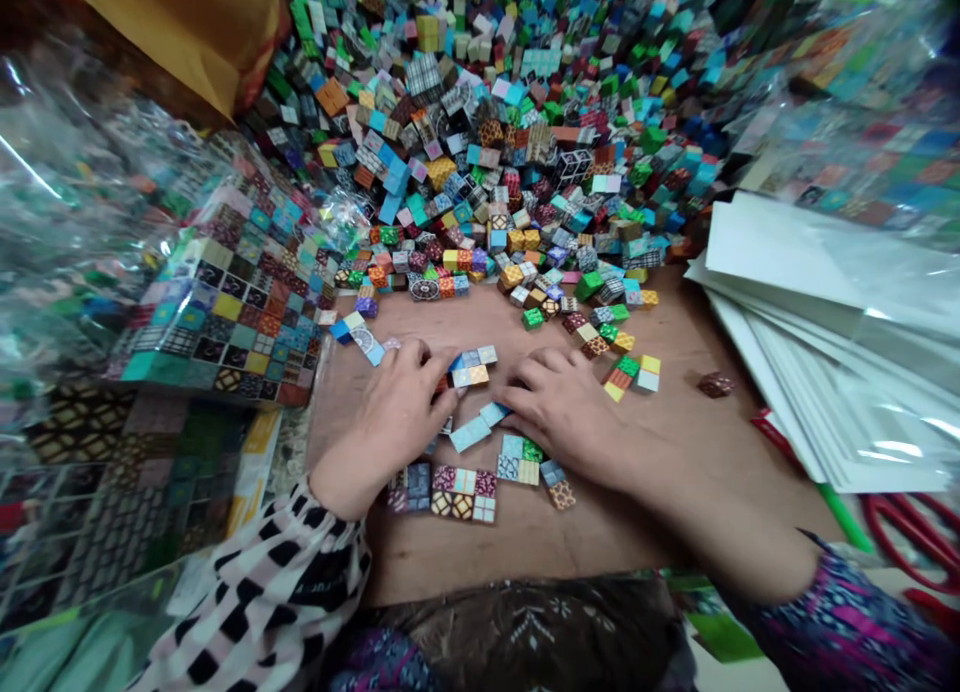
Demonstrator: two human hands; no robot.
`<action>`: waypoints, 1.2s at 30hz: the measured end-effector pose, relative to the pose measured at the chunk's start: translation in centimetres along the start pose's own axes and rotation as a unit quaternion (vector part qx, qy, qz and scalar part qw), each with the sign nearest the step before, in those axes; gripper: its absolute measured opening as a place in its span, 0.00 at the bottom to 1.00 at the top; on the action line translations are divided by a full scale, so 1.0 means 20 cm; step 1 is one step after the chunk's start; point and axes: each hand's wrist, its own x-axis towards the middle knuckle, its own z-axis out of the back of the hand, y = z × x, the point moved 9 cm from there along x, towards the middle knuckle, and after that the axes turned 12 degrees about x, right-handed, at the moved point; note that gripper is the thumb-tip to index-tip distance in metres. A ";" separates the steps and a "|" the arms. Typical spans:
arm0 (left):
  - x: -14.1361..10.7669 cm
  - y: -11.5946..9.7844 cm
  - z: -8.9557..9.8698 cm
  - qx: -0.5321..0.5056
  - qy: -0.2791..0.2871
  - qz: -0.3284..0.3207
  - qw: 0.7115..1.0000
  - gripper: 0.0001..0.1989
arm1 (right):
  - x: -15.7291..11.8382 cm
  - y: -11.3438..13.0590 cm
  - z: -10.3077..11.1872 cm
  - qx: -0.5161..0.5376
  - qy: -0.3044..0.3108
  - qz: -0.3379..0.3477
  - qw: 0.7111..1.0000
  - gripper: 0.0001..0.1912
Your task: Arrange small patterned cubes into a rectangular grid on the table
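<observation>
My left hand point(401, 402) rests low over the brown board point(600, 542), its thumb and fingers beside a small group of blue, white and tan cubes point(471, 366). Whether it grips any of them is hidden. My right hand point(559, 402) lies palm down with bent fingers, its fingertips at a light blue strip of cubes point(480, 427); its grip cannot be made out. Nearer my body sit short rows of patterned cubes point(465, 494), a light blue and green cluster point(519, 459) and a small blue and orange piece point(558, 484).
A large heap of coloured cubes point(525, 142) covers the back. At left stands a wrapped block of cubes point(247, 302) among clear plastic bags. White sheets point(795, 342), red-handled scissors point(911, 537) and a green pen point(845, 517) lie at right. One dark red cube point(716, 384) sits apart.
</observation>
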 end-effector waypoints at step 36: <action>-0.04 0.13 -0.03 -0.200 0.025 -0.037 0.979 0.29 | 0.05 -0.09 0.02 -0.025 -0.029 -0.067 0.997 0.10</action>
